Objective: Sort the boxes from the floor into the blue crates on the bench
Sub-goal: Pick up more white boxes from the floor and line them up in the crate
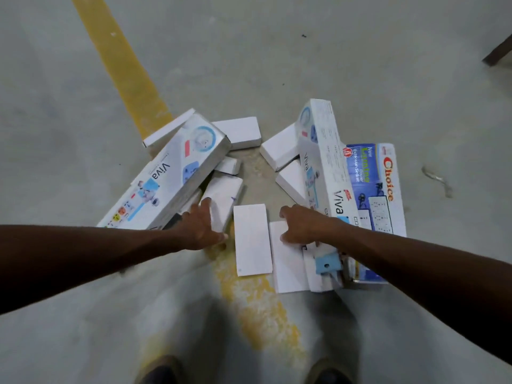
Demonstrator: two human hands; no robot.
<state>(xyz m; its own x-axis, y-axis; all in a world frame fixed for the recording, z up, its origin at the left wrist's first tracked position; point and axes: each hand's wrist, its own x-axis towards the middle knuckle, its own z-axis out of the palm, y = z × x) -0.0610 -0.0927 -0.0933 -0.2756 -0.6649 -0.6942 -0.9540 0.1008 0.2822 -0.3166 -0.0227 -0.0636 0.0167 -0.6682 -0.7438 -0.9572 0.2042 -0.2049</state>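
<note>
Boxes lie scattered on the concrete floor. My left hand [203, 225] reaches out with straight fingers and touches a small white box [225, 198] that leans beside a long Viva box [171, 176]. My right hand [300, 227] has its fingers curled over the far end of a flat white box [288, 261]. Between the hands lies another flat white box [252, 239], untouched. To the right, a second long Viva box [322, 162] stands on edge across a blue Choice box [374, 189]. No blue crate or bench is in view.
Several more small white boxes [241, 133] lie behind the pile. A worn yellow floor line [122, 67] runs under the boxes toward my shoes [163, 370]. A dark wooden leg [498, 51] shows at the top right.
</note>
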